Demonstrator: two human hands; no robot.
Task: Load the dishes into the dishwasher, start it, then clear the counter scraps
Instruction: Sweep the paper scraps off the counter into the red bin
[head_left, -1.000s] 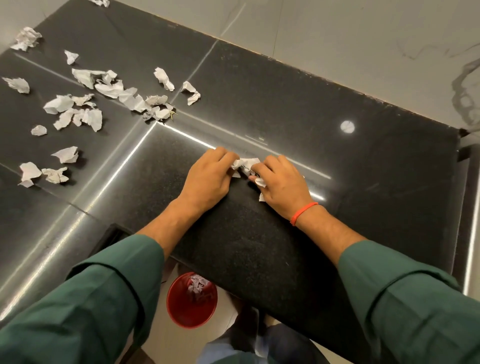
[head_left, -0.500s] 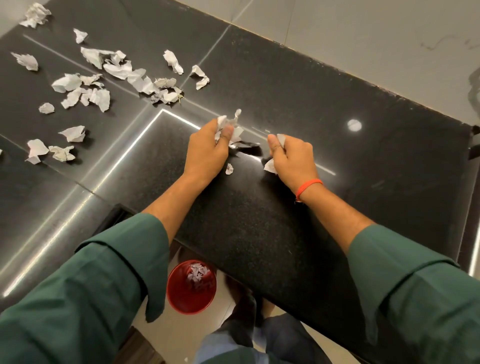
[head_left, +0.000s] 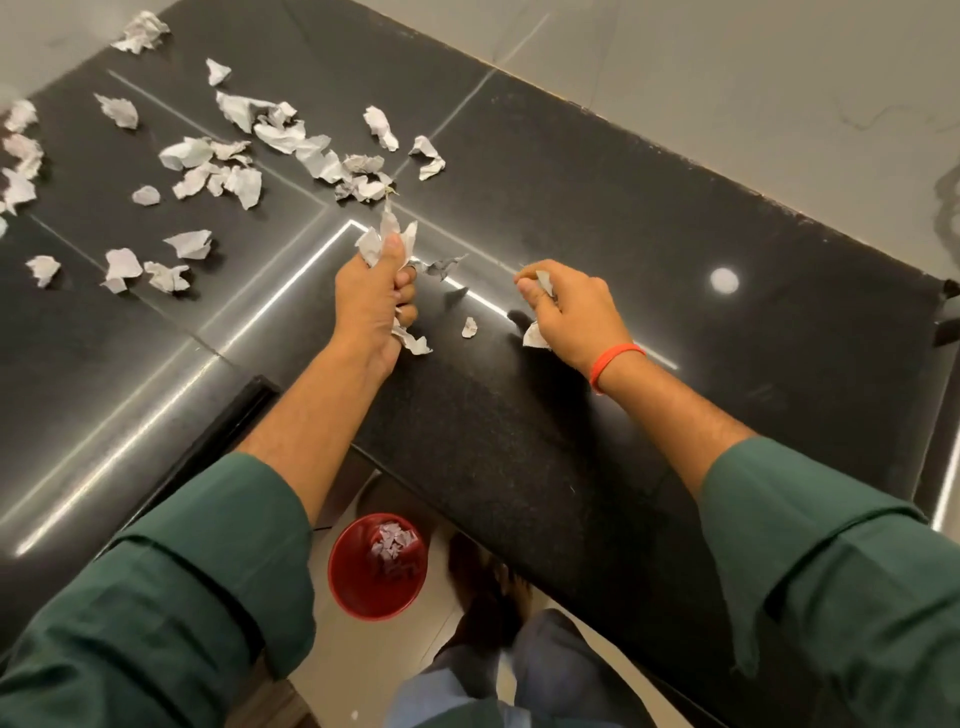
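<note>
Risk of spilled scraps on the way to the bin

Left hand (head_left: 375, 291) clenched on an overfull wad of paper scraps (head_left: 387, 236), right hand (head_left: 569, 306) pinching a few; many more strewn across black counter (head_left: 597, 218). Red bin (head_left: 378, 566) on the floor, partly filled with scraps. One loose shred (head_left: 469, 327) easily missed.

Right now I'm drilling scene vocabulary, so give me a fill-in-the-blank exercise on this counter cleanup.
1. Both the left hand and the right hand hold crumpled ____ scraps.
2. The bucket on the floor below the counter edge is ____ in colour.
3. The orange band sits on the ____ wrist.
4. One small scrap lies on the counter ____ the two hands.

Missing words: paper; red; right; between
</note>
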